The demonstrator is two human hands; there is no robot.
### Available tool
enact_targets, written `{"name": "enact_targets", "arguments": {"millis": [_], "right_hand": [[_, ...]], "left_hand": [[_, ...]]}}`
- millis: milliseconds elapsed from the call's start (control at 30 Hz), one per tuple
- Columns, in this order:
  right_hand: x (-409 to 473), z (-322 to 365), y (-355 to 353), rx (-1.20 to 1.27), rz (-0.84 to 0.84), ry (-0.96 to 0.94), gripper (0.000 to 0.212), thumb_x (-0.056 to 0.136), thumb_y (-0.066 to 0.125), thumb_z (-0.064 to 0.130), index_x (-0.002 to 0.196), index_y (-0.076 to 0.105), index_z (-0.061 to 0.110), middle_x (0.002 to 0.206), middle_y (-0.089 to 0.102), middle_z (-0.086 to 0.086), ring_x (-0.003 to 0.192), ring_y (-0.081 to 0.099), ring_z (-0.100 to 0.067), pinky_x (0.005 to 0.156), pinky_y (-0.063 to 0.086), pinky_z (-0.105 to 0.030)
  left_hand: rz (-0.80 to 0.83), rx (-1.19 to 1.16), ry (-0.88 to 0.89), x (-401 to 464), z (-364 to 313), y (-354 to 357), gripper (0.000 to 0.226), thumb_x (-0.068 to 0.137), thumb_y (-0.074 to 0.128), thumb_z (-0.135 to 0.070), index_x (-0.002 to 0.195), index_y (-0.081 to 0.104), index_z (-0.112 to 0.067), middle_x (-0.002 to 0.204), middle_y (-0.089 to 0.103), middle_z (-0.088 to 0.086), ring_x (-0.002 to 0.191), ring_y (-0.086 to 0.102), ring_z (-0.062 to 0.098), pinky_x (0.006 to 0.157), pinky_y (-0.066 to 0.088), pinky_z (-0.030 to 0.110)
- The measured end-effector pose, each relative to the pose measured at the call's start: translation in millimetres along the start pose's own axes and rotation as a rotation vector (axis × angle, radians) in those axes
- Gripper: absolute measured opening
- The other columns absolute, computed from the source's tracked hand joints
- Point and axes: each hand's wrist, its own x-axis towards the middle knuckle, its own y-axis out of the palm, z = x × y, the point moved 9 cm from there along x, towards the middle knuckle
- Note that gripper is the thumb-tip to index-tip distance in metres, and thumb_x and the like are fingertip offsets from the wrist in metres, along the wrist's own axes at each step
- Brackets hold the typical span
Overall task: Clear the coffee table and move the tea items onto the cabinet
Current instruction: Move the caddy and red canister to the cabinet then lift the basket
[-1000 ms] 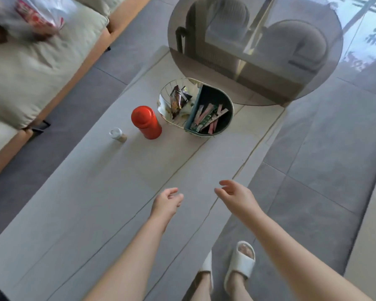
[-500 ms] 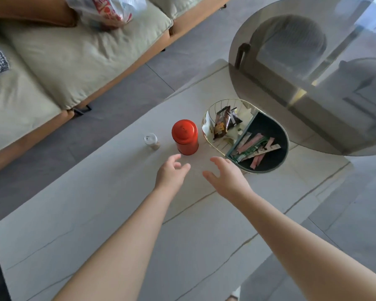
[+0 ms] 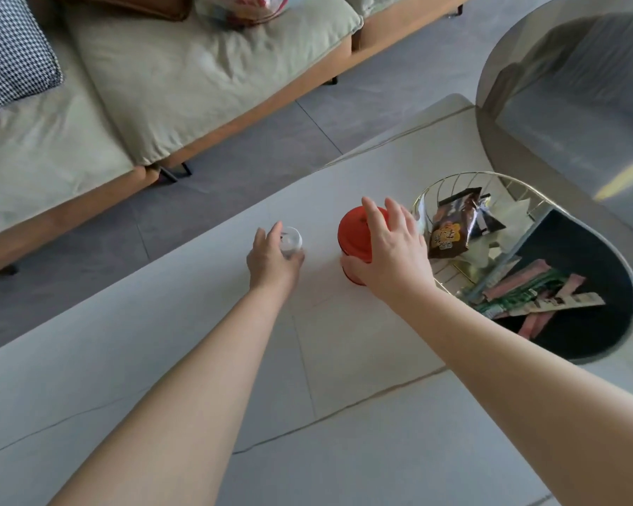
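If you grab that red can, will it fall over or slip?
Probably not. The red can looks squat and stands upright on the flat table, so tipping seems unlikely. The right hand curls over its lid with the thumb low on its side, a fair hold. Its smooth sides might be a little slippery. Its weight can't be judged.

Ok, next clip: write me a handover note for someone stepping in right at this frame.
Left hand: fingers curled round the small glass cup, which is on the coffee table.
Right hand: over the red canister, thumb at its base; firm grip not confirmed.
Wire basket and dark tray of sachets sit to the right, untouched.
Done: nothing moved off yet.
Left: carry everything to the cabinet, which is out of view.
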Motion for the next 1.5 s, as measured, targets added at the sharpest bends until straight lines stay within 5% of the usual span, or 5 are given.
{"name": "enact_targets", "arguments": {"millis": [200,333,867,1167,1500], "right_hand": [[2,-10,7,0.003,-0.107,-0.069,0.069,0.081,0.063,0.045,0.140,0.033,0.027,0.148,0.030,-0.008,0.136,0.025,-0.030,0.106,0.028,-0.046],[2,-11,11,0.028,-0.145,-0.067,0.068,0.079,0.064,0.044,0.138,0.034,0.028,0.150,0.028,-0.008,0.136,0.025,-0.030,0.106,0.030,-0.045],[-70,-14,2,0.011,0.002,0.064,0.073,0.070,0.072,0.043,0.131,0.036,0.027,0.132,0.040,-0.005,0.120,0.039,-0.029,0.098,0.038,-0.039],[-230,-43,-60,0.344,-0.165,0.457,0.094,0.063,0.080,0.039,0.140,0.026,0.030,0.137,0.035,0.000,0.119,0.033,-0.022,0.098,0.034,-0.033],[-454,-100,-112,0.341,-0.455,0.906,0.089,0.066,0.078,0.032,0.140,0.031,0.018,0.135,0.038,-0.005,0.118,0.032,-0.023,0.092,0.022,-0.020]], "left_hand": [[0.063,0.013,0.010,29,12,24,0.067,0.086,0.056,-0.022,0.147,0.028,-0.023,0.152,0.028,0.005,0.136,0.032,0.028,0.107,0.029,0.033],[0.021,-0.011,0.012,37,16,27,0.062,0.081,0.061,-0.016,0.139,0.041,-0.019,0.142,0.041,0.008,0.125,0.045,0.024,0.091,0.034,0.023],[0.146,-0.026,0.027,-80,13,9,0.050,0.078,0.070,-0.037,0.123,0.054,-0.021,0.122,0.058,0.005,0.110,0.056,0.023,0.089,0.045,0.031],[0.365,0.147,0.156,-217,-8,9,0.051,0.080,0.063,-0.046,0.124,0.052,-0.023,0.120,0.055,0.003,0.108,0.055,0.023,0.078,0.041,0.030],[0.551,0.072,0.370,-382,-71,47,0.053,0.076,0.073,-0.041,0.120,0.053,-0.020,0.115,0.051,0.005,0.102,0.054,0.024,0.077,0.038,0.026]]}}
